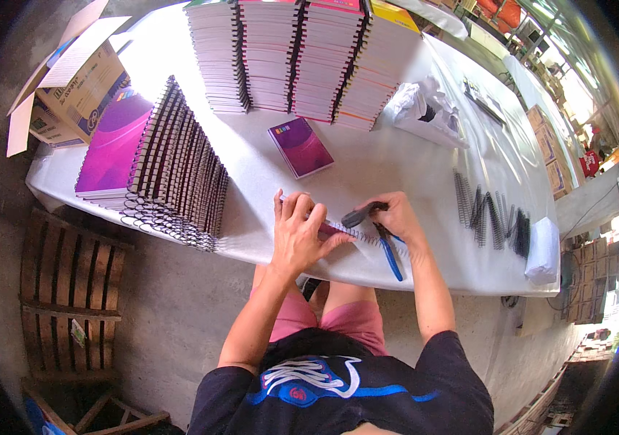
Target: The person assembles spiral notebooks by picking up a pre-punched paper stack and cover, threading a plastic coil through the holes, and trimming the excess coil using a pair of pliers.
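Note:
At the table's near edge, my left hand [298, 232] closes over a thin purple notebook [327, 230] standing on edge, mostly hidden by the fingers. A dark spiral binding coil [367, 236] runs out from its right end. My right hand [398, 217] is closed around pliers with blue handles [390, 259], beside the coil. A black piece [356, 216] juts from the right fingers toward the notebook; I cannot tell whether it belongs to the pliers. Just beyond my hands lies another small purple notebook [300, 147], flat on the white-covered table [251, 174].
Spiral-bound purple notebooks [179, 167] are stacked at left, before an open cardboard box [81, 94]. Tall piles of bound books [287, 61] stand at the back. Right of me lie loose black coils [487, 214], a white wrapped bundle [541, 250] and crumpled white plastic [425, 112].

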The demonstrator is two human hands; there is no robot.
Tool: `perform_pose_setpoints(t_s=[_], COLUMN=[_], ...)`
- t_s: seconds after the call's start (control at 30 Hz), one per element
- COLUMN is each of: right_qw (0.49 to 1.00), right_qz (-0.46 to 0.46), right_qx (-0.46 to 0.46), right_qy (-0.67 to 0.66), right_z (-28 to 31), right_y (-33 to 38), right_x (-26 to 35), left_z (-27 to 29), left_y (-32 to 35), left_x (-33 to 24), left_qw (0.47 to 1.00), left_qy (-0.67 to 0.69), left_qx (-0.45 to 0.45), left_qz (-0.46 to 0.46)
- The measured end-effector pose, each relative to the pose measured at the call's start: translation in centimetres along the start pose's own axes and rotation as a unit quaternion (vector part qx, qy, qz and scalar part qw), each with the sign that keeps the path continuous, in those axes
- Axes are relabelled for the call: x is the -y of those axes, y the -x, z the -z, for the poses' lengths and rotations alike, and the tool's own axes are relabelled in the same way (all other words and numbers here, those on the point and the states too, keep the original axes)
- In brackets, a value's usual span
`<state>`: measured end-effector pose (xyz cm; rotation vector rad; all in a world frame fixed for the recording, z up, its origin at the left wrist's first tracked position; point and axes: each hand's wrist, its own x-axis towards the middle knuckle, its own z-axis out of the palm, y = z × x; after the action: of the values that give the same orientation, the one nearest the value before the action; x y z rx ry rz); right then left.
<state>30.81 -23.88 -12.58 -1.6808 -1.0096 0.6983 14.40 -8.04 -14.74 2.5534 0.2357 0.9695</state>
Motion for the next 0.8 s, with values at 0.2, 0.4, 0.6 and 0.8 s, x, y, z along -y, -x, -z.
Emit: perform_pose_setpoints(t_s=[0.2,0.4,0.6,0.8], right_qw=[0.989,0.999,0.996,0.997], right_qz=[-0.069,-0.012,0.079,0.075], right_qx=[-0.056,-0.051,-0.012,-0.021], right_qy=[0.119,0.011,0.051,0.006], right_z=[-1.7,-2.5,-3.9,-3.7], right_y=[-0.2,-0.8,-1.5,-2.6], right_x=[0.3,1.3,3.0,3.2], left_z=[-0.1,-0.1,-0.8,-1.7], left_y=[-0.3,-0.3,-0.2,-0.2], left_x=[0.8,1.2,2.4,3.4], left_qw=[0.999,0.992,0.955,0.941], left_qy=[0.034,0.105,0.262,0.298], left_qx=[-0.011,-0.04,-0.056,-0.066], left_qz=[0.004,0.051,0.13,0.142])
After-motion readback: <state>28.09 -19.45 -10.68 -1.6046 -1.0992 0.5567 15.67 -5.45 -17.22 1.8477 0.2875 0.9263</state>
